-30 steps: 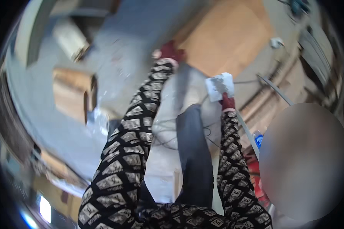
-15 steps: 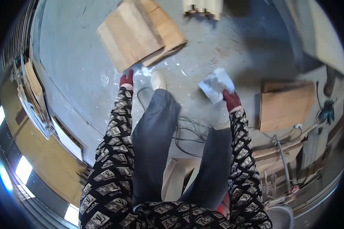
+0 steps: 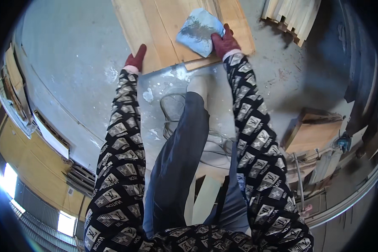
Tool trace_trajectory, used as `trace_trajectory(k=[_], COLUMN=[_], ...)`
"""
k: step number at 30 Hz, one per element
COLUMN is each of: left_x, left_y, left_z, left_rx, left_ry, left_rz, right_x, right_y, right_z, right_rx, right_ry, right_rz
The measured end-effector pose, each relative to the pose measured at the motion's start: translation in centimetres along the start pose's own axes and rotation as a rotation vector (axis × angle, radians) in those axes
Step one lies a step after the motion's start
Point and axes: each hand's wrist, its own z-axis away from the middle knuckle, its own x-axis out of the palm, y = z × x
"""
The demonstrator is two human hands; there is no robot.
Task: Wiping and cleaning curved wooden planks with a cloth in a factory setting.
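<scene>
Two wooden panels [image 3: 154,35] lie on the floor ahead, side by side or overlapping. Both my hands wear dark red gloves. At the panels' left edge is my left hand [image 3: 136,59], its fingers stretched out and nothing seen inside them; whether it touches the wood I cannot tell. My right hand [image 3: 226,42] is closed on a corner of a pale blue rag [image 3: 200,31] with a dark smudged patch, over the right-hand panel. Part of that panel is hidden by the rag and glove.
Grooved pale timber strips [image 3: 290,16] lie at the far right. A cable [image 3: 172,110] loops over the floor by my feet. A wooden box [image 3: 314,133] stands at the right, near a teal power tool [image 3: 344,143]. Boards [image 3: 16,84] lean at the left.
Both my hands have reached farther forward. My right hand has carried the rag from over bare floor to above the panels. My left hand has come alongside the left panel's edge.
</scene>
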Motion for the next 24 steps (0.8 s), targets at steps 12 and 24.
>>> trace_trajectory(k=[12, 24], left_x=[3.7, 10.7], left_y=[3.7, 9.5], left_z=[22.0, 21.3], left_rx=[0.084, -0.302], left_ry=[-0.252, -0.496], left_rz=[0.414, 0.209], right_x=[-6.8, -2.4], right_y=[10.0, 26.7], right_z=[8.5, 24.6], right_rx=[0.186, 0.685], right_ry=[-0.153, 0.078], right_rz=[-0.541, -1.297])
